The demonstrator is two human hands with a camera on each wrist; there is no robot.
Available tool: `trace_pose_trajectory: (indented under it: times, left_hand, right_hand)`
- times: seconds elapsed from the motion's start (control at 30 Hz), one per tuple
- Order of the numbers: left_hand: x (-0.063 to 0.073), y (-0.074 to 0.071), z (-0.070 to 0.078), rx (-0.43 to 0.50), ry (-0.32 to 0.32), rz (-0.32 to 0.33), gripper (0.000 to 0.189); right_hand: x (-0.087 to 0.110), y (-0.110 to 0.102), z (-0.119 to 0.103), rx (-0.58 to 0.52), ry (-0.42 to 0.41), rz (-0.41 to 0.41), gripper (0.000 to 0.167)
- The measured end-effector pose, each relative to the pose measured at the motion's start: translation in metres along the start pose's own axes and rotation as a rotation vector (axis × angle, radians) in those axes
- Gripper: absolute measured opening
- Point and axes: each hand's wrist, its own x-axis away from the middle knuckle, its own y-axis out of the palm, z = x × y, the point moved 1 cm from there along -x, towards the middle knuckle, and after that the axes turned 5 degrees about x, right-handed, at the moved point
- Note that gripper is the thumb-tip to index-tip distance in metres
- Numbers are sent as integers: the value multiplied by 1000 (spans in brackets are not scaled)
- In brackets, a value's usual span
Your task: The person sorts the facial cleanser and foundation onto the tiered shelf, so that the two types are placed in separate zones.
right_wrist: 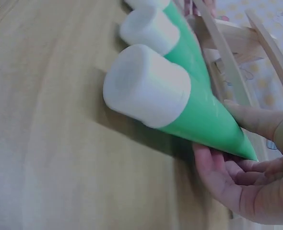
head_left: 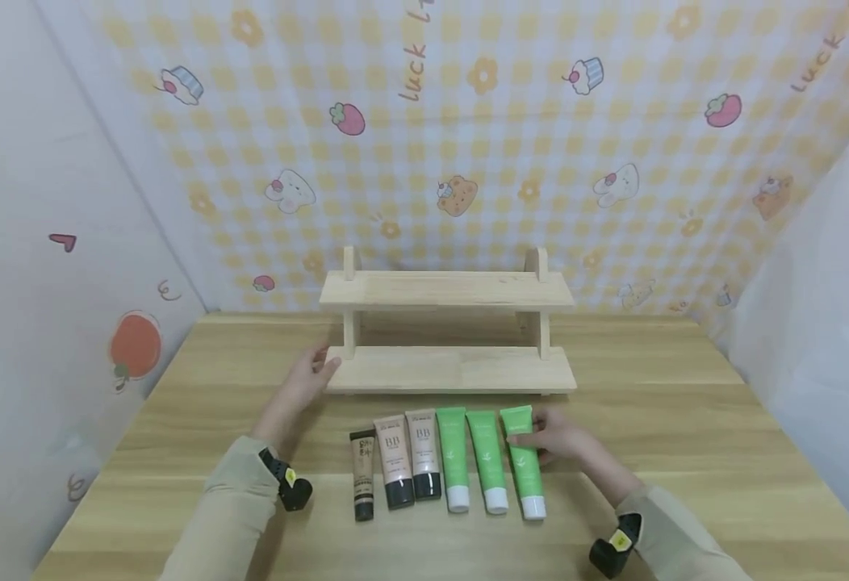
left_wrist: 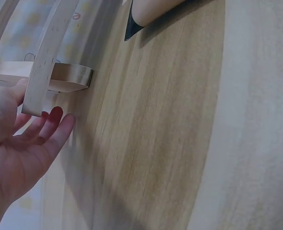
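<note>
right hand (head_left: 557, 436): gripping the rightmost green tube (head_left: 523, 464) near its flat end, thumb over the top, fingers curled beneath. this tube sits at 3 o'clock of the row, flat end toward 12, white cap toward 6. whether it is fully clear of the desk (head_left: 686, 452): cannot tell.

left hand (head_left: 310, 378): at 10 o'clock from the row, holding the left end of the lower shelf (head_left: 446, 369); thumb on one face, fingers around the other side.

row, from 9 to 3 o'clock: narrow tan tube (head_left: 362, 472) with dark cap; two beige bb tubes (head_left: 394, 460) with black caps; middle two green tubes (head_left: 453, 456) with white caps; then the gripped one. all caps point roughly to 6.

two-tier wooden rack (head_left: 446, 290) at 12 o'clock from the row, lower shelf just beyond the tubes' flat ends. behind it, yellow-checked cloth (head_left: 424, 161). both sleeves (head_left: 239, 492) pale; a black camera (head_left: 294, 491) on each wrist.
</note>
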Motion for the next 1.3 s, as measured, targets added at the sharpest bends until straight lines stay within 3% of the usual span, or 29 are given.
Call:
trace_pose_trajectory:
  times: [0.2,0.53,0.9,1.13,1.3]
  left_hand:
    - [-2,1,3,-13,-20,-15,65]
    - [0,2,2,49,-54,-24,66]
    - [0,2,0,40,-25,-7,63]
    - [1,3,-1,65,-42,-2,64]
    - [0,4,-3,84,-9,7,63]
  right_hand:
    - [-1,-9,-10,-69,-10,-5,60]
    - [-15,-11,-34,-66,-73,-37,56]
    - [-27,-7,-63,-65,-87,24,46]
    - [-34,-2,-83,-96,-120,57,47]
    - [-38,2,-97,-88,-138,66,51]
